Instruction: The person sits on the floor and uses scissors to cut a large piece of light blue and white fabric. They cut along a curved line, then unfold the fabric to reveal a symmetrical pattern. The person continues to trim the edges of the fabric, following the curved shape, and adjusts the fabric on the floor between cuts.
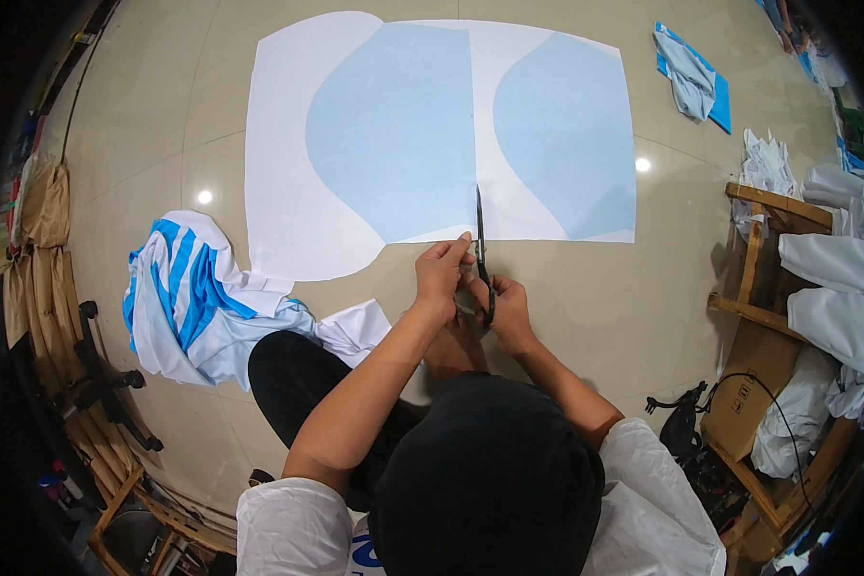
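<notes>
Tiled floor [682, 317] bears the blue-and-white cloth [384, 144]; the left hand [442, 274] pinches its near edge, the right hand [509, 309] grips black scissors [481, 223]. Cutting seems underway; the next snip likely needs taut cloth.

The sheet [394, 134] looks like smooth matt cloth, the scissors [481, 226] metal, the floor [662, 326] glossy, the rack [780, 204] wooden.

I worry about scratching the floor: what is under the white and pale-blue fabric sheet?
Glossy beige floor tiles surround the fabric sheet; everything directly beneath is covered. One dark scissors blade shows on top; any blade underneath is hidden.
</notes>
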Action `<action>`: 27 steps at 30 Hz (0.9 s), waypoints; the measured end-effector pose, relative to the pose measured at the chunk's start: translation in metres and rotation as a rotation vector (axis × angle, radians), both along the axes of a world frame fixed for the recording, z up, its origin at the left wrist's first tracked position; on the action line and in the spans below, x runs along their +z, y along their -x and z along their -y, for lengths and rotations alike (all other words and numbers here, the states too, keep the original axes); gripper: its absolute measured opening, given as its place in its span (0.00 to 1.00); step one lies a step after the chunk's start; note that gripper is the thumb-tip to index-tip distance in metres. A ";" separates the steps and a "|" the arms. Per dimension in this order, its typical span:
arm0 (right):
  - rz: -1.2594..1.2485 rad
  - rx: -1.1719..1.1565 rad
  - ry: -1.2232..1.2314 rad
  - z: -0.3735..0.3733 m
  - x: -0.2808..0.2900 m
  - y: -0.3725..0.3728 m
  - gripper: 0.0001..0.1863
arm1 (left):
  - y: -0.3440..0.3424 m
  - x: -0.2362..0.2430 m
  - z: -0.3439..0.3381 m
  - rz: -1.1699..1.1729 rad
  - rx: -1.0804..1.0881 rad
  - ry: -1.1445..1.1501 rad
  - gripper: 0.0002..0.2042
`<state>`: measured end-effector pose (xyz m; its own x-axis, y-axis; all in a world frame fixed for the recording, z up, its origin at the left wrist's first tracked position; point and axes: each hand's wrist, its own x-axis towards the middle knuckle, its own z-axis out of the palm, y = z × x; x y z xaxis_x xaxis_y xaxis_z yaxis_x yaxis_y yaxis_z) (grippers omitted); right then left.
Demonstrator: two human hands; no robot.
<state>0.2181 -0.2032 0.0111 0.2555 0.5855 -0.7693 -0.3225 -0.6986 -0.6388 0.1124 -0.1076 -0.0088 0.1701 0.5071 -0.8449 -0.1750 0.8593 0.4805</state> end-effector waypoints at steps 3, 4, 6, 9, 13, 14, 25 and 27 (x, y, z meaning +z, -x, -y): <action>-0.025 -0.011 -0.024 -0.006 0.001 -0.003 0.22 | 0.001 0.004 0.000 0.045 0.029 0.005 0.13; -0.008 0.000 -0.020 -0.010 0.001 -0.004 0.22 | 0.002 0.006 -0.001 0.067 0.041 0.005 0.13; 0.028 0.019 -0.011 -0.018 0.001 -0.005 0.23 | 0.003 0.014 -0.001 0.102 0.041 0.027 0.12; -0.001 -0.016 -0.019 -0.027 -0.001 -0.007 0.22 | 0.005 0.017 -0.002 0.108 0.035 0.017 0.12; -0.024 -0.052 -0.043 -0.033 -0.002 -0.008 0.23 | 0.007 0.019 -0.003 0.095 0.016 0.016 0.12; -0.026 -0.067 -0.050 -0.034 -0.003 -0.008 0.24 | 0.006 0.021 -0.004 0.091 0.019 0.015 0.12; 0.021 -0.045 -0.026 -0.037 -0.002 -0.009 0.23 | 0.006 0.018 -0.003 0.087 0.041 0.017 0.12; 0.027 -0.032 -0.032 -0.036 -0.003 -0.009 0.23 | 0.007 0.014 -0.002 0.077 0.028 0.008 0.12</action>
